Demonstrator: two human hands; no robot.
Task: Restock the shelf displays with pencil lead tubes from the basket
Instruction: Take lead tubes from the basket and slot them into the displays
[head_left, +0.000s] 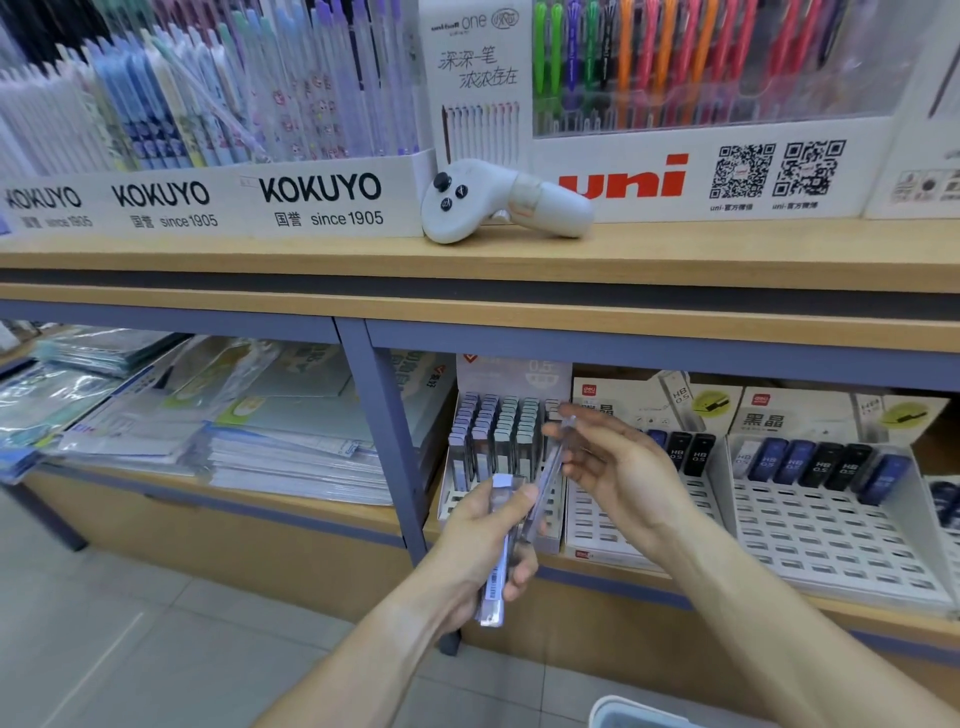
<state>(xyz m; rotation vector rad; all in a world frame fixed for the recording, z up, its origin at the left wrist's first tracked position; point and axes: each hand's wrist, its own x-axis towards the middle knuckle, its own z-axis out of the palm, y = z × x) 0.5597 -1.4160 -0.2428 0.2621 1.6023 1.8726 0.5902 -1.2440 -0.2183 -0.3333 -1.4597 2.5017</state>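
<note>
**Light, smooth tubes: holding them by the flat sides**

The left hand (485, 540) is gripping a small bundle of lead tubes (497, 566), fingers curled around it, thumb lying across the top. The right hand (608, 467) is pinching a single tube (551, 467) between thumb and fingertips, in front of the grey display rack (493, 441) on the lower shelf (649, 577). The basket (639, 713) is showing only a corner at the bottom edge.

The tubes are looking thin, stiff and very light, with smooth plastic that probably slips easily. Taking one near its middle, on the flat sides, is likely giving the best control for sliding it into a slot.
</note>
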